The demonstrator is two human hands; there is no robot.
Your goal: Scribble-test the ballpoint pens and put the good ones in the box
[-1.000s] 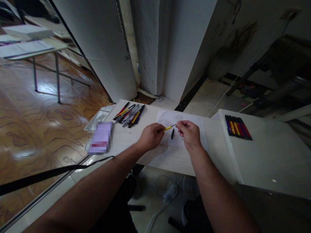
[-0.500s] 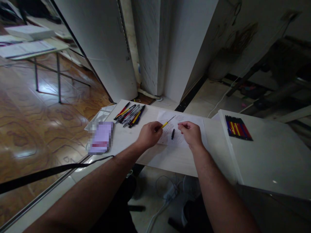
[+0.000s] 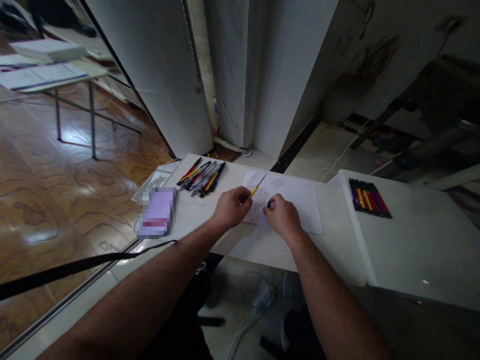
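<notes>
My left hand [image 3: 232, 207] is closed in a pinch around a yellow pen barrel [image 3: 254, 191], from which a thin refill [image 3: 261, 179] sticks out, up and to the right. Just right of it, my right hand [image 3: 283, 215] has its thumb and fingers closed on a small black pen part [image 3: 269, 204], mostly hidden by the fingers. Under both hands lies a white sheet of paper [image 3: 309, 212] with writing or scribbles on it.
A pile of pens [image 3: 202, 177] lies on the white table [image 3: 258, 250] at the left, near a purple blurred object [image 3: 157, 212]. On a raised white surface [image 3: 412, 250] at the right, several coloured pens [image 3: 369, 198] lie in a neat row.
My right hand has moved left and down onto the black pen part that lay loose on the paper, and closed on it. The yellow barrel has tilted slightly more upright.
</notes>
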